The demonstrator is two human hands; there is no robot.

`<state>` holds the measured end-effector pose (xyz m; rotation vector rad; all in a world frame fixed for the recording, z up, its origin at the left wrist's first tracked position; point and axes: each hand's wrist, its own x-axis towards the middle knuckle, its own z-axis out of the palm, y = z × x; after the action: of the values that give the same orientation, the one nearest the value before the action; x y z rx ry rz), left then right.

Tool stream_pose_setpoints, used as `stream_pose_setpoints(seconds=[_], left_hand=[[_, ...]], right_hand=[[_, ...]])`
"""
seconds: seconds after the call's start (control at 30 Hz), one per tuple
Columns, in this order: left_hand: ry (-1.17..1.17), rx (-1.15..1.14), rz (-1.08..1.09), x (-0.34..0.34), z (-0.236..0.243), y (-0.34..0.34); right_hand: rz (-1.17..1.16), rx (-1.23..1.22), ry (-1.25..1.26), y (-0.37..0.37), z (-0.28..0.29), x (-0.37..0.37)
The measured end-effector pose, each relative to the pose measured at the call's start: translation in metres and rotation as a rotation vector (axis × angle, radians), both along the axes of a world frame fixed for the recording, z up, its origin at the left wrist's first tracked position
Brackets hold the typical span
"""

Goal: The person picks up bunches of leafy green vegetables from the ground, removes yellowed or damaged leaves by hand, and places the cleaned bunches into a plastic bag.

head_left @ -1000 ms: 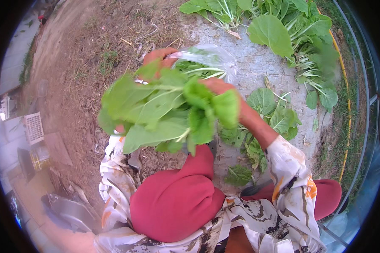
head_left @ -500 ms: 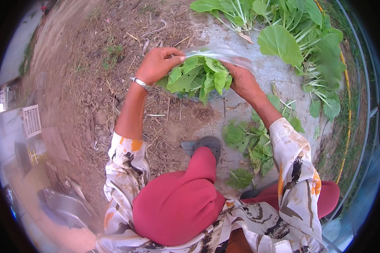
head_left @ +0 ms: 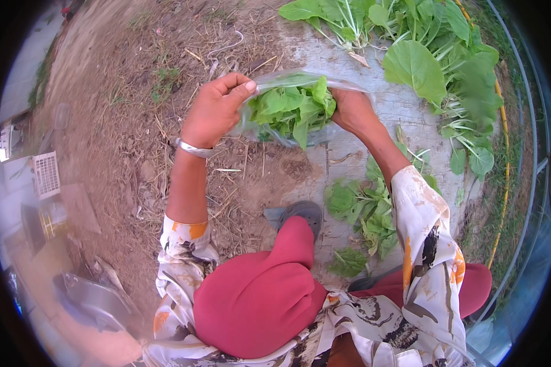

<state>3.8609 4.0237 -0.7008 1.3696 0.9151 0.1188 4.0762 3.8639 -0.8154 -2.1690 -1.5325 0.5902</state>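
A clear plastic bag [head_left: 266, 135] hangs between my hands over the ground, its mouth spread wide. Green leafy vegetables [head_left: 294, 109] fill it, with their leaves bunched at the opening. At the bag's left rim, my left hand [head_left: 217, 109] is closed, pinching the film between thumb and fingers; a silver bracelet circles that wrist. My right hand [head_left: 355, 115] is inside the right side of the mouth, against the leaves, and film passes over its back. Leaves and film hide its fingers.
Large leafy greens [head_left: 416, 70] with pale stems lie in a row at the upper right. Loose leaves [head_left: 370, 208] lie near my right forearm. A grey shoe [head_left: 303, 215] is below the bag. Far left are a white crate [head_left: 46, 175] and a metal basin [head_left: 98, 301].
My left hand has moved left and slightly down, drawing the bag's mouth wider. The leaves now sit deeper inside the film. My right hand has hardly moved.
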Motion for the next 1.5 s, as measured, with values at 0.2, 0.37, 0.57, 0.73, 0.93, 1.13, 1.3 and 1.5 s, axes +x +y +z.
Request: stream_pose_setpoints(seconds=[0.2, 0.37, 0.57, 0.73, 0.93, 1.13, 1.3, 1.5], left_hand=[[-0.682, -0.713, -0.094, -0.009, 0.037, 0.015], [-0.666, -0.434, 0.003, -0.004, 0.025, 0.014], [-0.522, -0.209, 0.119, 0.014, 0.015, 0.011], [-0.272, 0.196, 0.215, 0.01, 0.023, 0.018], [0.005, 1.092, 0.252, 0.037, 0.042, -0.016], [-0.297, 1.237, -0.041, 0.084, 0.06, -0.088], [-0.444, 1.013, -0.609, 0.147, 0.062, -0.174], [-0.102, 0.497, -0.898, 0.204, 0.069, -0.2]], right_hand=[[-0.123, -0.116, -0.175, 0.015, -0.009, 0.003], [-0.098, 0.212, -0.195, 0.029, 0.005, -0.002], [-0.22, 0.055, -0.369, 0.025, -0.037, -0.004], [-0.176, 0.441, -0.022, -0.023, 0.029, -0.005], [-1.254, 0.421, 0.262, -0.198, -0.042, 0.107], [-1.435, 0.146, -0.118, -0.225, -0.065, 0.188], [-1.621, 0.225, 0.453, -0.279, -0.052, 0.223], [-1.35, 1.196, 1.544, -0.32, 0.062, 0.151]])
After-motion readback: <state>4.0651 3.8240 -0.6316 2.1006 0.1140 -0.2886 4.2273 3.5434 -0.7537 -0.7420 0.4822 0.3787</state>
